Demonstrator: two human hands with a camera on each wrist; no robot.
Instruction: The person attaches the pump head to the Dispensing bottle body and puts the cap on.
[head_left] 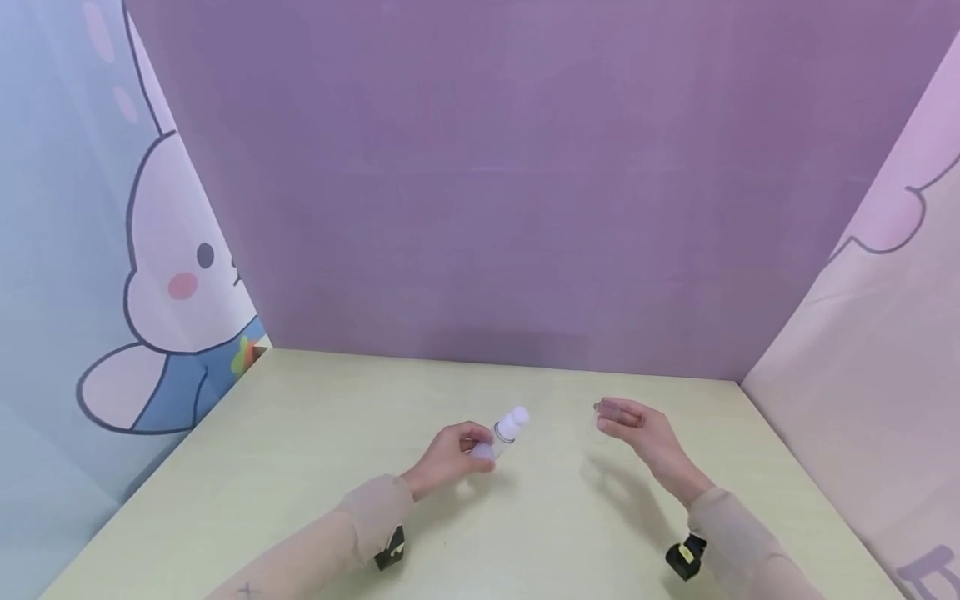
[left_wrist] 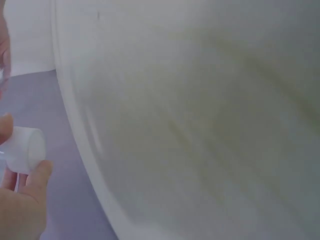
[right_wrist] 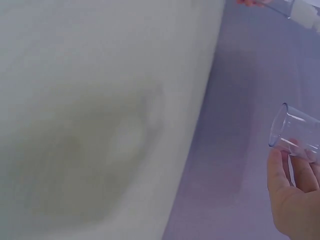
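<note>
My left hand (head_left: 450, 454) grips a small pump bottle (head_left: 508, 427) by its lower end. The bottle has a white top and a partly clear body, and leans with its top toward the upper right. In the left wrist view, fingers and thumb pinch its round white base (left_wrist: 25, 150). To the right, my right hand (head_left: 651, 433) holds a clear plastic cylinder, perhaps the bottle's cap (right_wrist: 298, 134), between thumb and fingers. One end of it is a round rim facing left in the right wrist view. Bottle and cylinder are apart, both above the table.
A pale yellow table (head_left: 337, 400) lies under both hands. Behind it stands a purple panel (head_left: 510, 208). Printed curtains hang at the sides, the left curtain (head_left: 52, 250) with a cartoon rabbit and the right curtain (head_left: 892, 375) in pale pink.
</note>
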